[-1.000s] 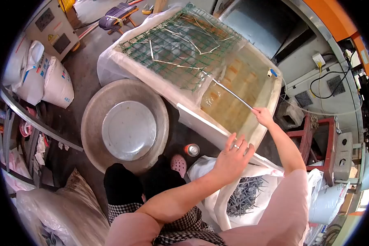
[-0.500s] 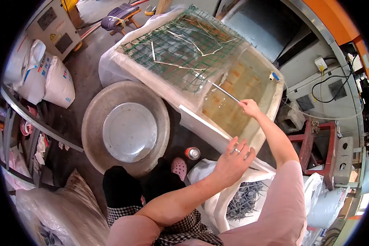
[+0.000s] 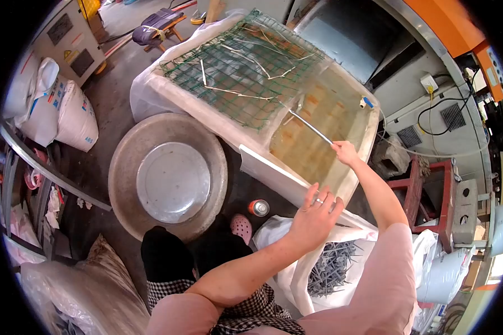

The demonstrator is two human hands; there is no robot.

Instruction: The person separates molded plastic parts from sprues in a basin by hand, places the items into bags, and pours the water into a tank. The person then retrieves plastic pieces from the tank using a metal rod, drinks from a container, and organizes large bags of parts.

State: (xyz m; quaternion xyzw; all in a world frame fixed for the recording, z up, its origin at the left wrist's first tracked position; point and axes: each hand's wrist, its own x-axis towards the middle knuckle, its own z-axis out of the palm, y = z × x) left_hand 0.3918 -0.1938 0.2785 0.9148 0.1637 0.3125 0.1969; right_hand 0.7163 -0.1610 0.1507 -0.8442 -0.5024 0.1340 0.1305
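My right hand (image 3: 345,152) grips the near end of a thin metal rod (image 3: 310,127). The rod slants up and left into the yellowish liquid of a large white tub (image 3: 274,173); its far end reaches the edge of a green wire mesh (image 3: 237,61) that covers the tub's far half. Pale strips lie on the mesh. My left hand (image 3: 314,215), a ring on one finger, rests with spread fingers on the tub's near rim and holds nothing.
A big round metal basin (image 3: 167,176) sits on the floor to the left. A spray can (image 3: 258,207) stands beside my pink shoe (image 3: 241,226). An open white bag of grey metal pieces (image 3: 332,262) lies below the tub. White sacks (image 3: 61,106) sit at left, machinery at right.
My right hand pushed the rod toward the mesh, then drew it back a little to the right. My left hand stayed on the tub's rim.
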